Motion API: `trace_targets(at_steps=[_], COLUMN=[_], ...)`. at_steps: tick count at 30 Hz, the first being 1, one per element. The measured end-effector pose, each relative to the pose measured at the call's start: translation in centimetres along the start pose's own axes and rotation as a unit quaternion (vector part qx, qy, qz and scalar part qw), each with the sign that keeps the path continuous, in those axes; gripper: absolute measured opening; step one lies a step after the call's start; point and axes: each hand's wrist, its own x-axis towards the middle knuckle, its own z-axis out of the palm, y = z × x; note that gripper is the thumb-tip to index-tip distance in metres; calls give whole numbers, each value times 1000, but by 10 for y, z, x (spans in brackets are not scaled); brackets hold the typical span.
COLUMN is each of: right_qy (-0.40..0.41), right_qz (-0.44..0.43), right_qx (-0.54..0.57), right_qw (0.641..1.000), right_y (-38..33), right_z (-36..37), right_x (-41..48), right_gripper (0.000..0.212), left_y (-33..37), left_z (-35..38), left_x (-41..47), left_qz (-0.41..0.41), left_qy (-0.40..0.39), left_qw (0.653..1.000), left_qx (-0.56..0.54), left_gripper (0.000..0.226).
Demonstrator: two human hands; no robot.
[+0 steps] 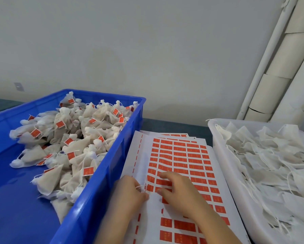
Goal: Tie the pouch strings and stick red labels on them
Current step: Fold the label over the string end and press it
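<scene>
A sheet of red labels (182, 159) lies on the table between two bins. My left hand (130, 192) rests on the sheet's left part and pinches a thin white pouch string (142, 187); the pouch itself is hidden under the hand. My right hand (179, 189) lies over the labels with fingers spread, fingertips touching the red labels near the string. The blue bin (112, 166) on the left holds several tied pouches with red labels (70, 138). The white bin (223, 166) on the right holds several loose untied pouches (270, 161).
More label sheets (174, 135) stick out from under the top sheet at the far end. A grey wall stands behind the table. White pipes and cardboard tubes (277, 71) lean in the right corner.
</scene>
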Motion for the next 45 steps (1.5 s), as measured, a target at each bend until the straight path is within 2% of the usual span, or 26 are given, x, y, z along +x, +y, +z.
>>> trace_targets(at_steps=[5, 7, 10, 14, 18, 26, 34, 40, 45], right_qy=[-1, 19, 8, -64, -99, -132, -105, -104, -98], right_qz=[-7, -2, -25, -59, -84, -105, -143, -159, -176], right_qx=[30, 53, 41, 7, -52, -146, -153, -114, -102], right_qw=[1000, 998, 999, 996, 990, 975, 972, 975, 974], right_y=[13, 24, 33, 30, 26, 17, 21, 28, 34], right_z=[3, -4, -11, -12, -12, -16, -11, -14, -16], right_x=[4, 3, 1, -1, 0, 12, 15, 14, 11], right_gripper=[39, 32, 27, 28, 29, 23, 18, 41, 27], left_y=[-7, -7, -2, 4, 5, 6, 3, 2, 4], left_z=[-4, -7, -12, -16, -13, -9, -6, -5, -5], left_x=[3, 3, 1, -3, -3, -3, -3, -2, -4], left_qz=[26, 31, 27, 49, 58, 68, 87, 91, 86], left_qy=[2, 33, 83, 144, 118, 112, 100, 91, 85], left_qw=[997, 989, 965, 923, 936, 937, 938, 947, 944], left_qx=[-67, -139, -246, -354, -325, -323, -321, -295, -309], left_gripper=[9, 8, 7, 6, 9, 14, 12, 12, 14])
